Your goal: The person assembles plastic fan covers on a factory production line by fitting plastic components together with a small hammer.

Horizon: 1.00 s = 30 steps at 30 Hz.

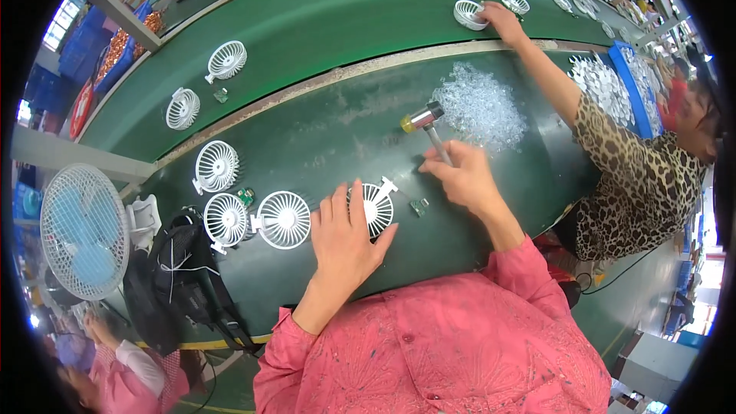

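Observation:
My left hand (343, 230) lies flat with fingers stretched over a white round fan housing (379, 209), covering its left part. A small green circuit board (418, 206) is beside that housing, apparently joined by a thin wire. My right hand (468, 178) is closed around the handle of a small mallet (426, 118), whose metal head has a yellow face and a dark one. The mallet is raised over the bench, near a heap of small clear plastic pieces (484, 107). Left of my left hand are more white fan housings (284, 219), one beside another green board (245, 196).
Beyond the bench, a green conveyor belt (330, 38) carries fan housings (228, 60). A co-worker's hand (502, 23) touches one at the far right. White parts (602, 88) and a blue bin (638, 92) are at right. A black backpack (184, 276) and a standing fan (84, 230) are at left.

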Available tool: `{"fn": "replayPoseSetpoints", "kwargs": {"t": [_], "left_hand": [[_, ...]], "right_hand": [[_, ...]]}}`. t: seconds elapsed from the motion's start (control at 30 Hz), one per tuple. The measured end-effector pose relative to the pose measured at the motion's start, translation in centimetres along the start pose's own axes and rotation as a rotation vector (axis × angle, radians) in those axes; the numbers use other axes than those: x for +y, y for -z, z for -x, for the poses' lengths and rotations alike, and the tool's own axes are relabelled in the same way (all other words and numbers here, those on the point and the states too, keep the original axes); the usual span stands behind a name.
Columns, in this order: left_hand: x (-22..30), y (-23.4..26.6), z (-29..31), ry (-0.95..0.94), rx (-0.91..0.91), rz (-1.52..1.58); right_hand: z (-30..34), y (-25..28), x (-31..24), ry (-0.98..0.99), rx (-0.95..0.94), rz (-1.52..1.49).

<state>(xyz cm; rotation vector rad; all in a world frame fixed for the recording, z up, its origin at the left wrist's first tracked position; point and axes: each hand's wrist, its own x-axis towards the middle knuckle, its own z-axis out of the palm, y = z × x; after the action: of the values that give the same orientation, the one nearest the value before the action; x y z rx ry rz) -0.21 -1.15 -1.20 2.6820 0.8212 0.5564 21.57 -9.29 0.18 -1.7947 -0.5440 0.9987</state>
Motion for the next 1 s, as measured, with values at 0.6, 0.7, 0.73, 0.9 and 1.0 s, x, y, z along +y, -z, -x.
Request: {"fn": "replayPoseSetpoints", "kwargs": {"t": [0.6,0.7,0.73,0.9,1.0], "left_hand": [[0.3,0.8,0.1,-0.096,0.001,0.477],[0.3,0.8,0.1,-0.092,0.006,0.492],[0.3,0.8,0.1,-0.089,0.005,0.501],[-0.1,0.6,0.4,-0.037,-0.002,0.551],[-0.2,0.5,0.6,0.014,-0.005,0.607]], "right_hand": [[0.8,-1.5,1.8,-0.371,-0.471,-0.683],[1.1,-1.7,1.9,-0.36,-0.477,-0.679],[1.2,-1.8,1.9,-0.355,-0.465,-0.676],[1.7,-2.1,2.0,-0.301,-0.49,-0.736],[1.6,-2.2,2.1,-0.239,-0.508,-0.761]]}}
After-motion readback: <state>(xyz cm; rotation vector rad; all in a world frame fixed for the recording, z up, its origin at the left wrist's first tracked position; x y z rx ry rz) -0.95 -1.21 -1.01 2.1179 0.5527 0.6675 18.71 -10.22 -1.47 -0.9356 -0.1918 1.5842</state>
